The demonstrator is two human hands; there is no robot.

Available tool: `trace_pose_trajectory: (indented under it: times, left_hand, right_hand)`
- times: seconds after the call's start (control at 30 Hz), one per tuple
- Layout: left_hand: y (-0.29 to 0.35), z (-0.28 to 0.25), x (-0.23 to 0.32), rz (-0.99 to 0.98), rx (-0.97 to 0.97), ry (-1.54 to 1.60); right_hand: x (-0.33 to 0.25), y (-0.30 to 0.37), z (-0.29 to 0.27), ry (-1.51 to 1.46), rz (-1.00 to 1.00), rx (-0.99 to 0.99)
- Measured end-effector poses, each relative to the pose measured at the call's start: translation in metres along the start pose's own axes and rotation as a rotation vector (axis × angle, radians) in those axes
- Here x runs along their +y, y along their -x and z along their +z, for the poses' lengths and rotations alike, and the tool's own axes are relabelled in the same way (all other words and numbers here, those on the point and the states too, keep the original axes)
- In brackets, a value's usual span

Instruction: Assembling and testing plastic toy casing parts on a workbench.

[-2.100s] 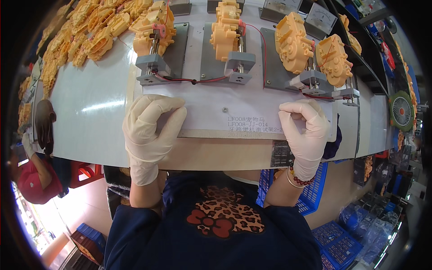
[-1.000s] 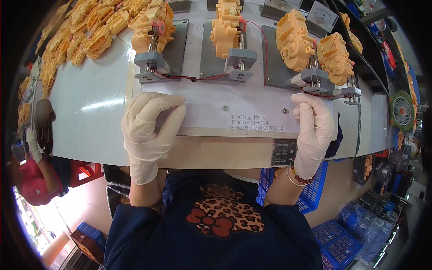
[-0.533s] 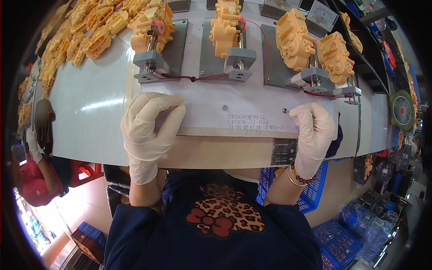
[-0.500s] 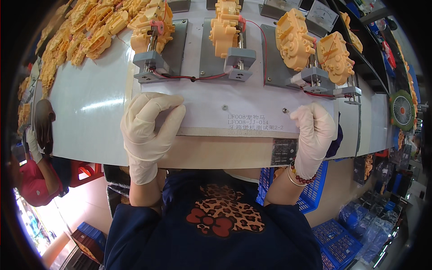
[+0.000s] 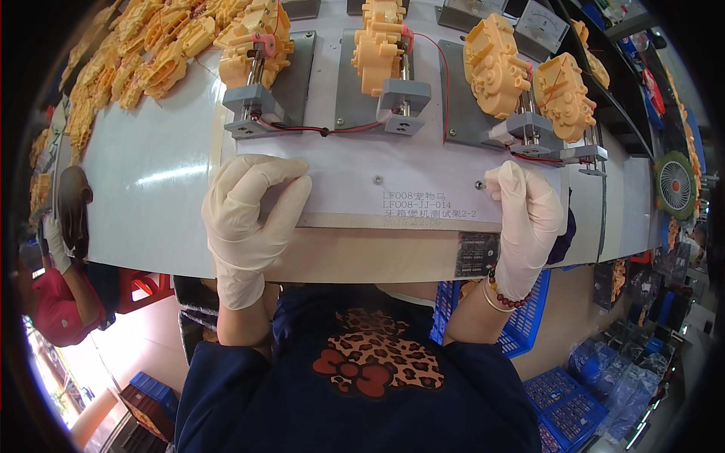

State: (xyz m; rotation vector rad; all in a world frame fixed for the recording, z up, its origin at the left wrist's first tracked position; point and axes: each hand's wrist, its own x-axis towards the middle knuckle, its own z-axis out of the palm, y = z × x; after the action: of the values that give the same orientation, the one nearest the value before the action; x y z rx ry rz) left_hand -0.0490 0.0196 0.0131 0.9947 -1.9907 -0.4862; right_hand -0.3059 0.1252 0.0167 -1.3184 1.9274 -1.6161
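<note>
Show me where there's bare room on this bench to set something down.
Widest: the glossy tabletop between the heap of orange housings and the left hand. Smaller: the white board between that hand and the right hand, below the grey fixtures, around two small metal fasteners. Crowded: the far side, packed with the heap, fixtures and meters.

The white board carries a block of grey print by its near edge, right of centre: four short lines mixing Chinese characters, Latin letters and digits, the lowest so pale I barely pick it out. Toward the board's far right, a meter shows a curved scale on its white face, its figures too small for me to read. In front of the board, right of centre, a dark label bears pale, illegible printing.
</note>
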Motion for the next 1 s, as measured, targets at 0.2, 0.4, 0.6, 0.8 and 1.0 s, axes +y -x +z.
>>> trace_pose_trajectory:
  times: [0.2, 0.4, 0.6, 0.8, 1.0]
  left_hand:
    - [0.0003, 0.0015, -0.0010, 0.013, 0.010, 0.003]
    - [0.0008, 0.0013, -0.0010, 0.009, 0.010, 0.008]
    - [0.0011, 0.0011, -0.0022, 0.013, 0.006, 0.012]
    - [0.0020, 0.0009, -0.0004, -0.004, 0.012, 0.001]
    - [0.0020, 0.0014, -0.0022, 0.003, 0.012, 0.005]
  right_hand:
    - [0.0044, 0.0010, -0.0011, -0.015, 0.041, -0.018]
    - [0.0029, 0.0008, -0.0041, -0.011, -0.002, -0.061]
    - [0.0026, 0.0005, -0.0066, 0.015, -0.050, -0.080]
    - [0.0034, 0.0013, -0.0048, -0.019, -0.066, -0.059]
    - [0.0068, 0.0008, -0.0036, 0.007, -0.053, -0.030]
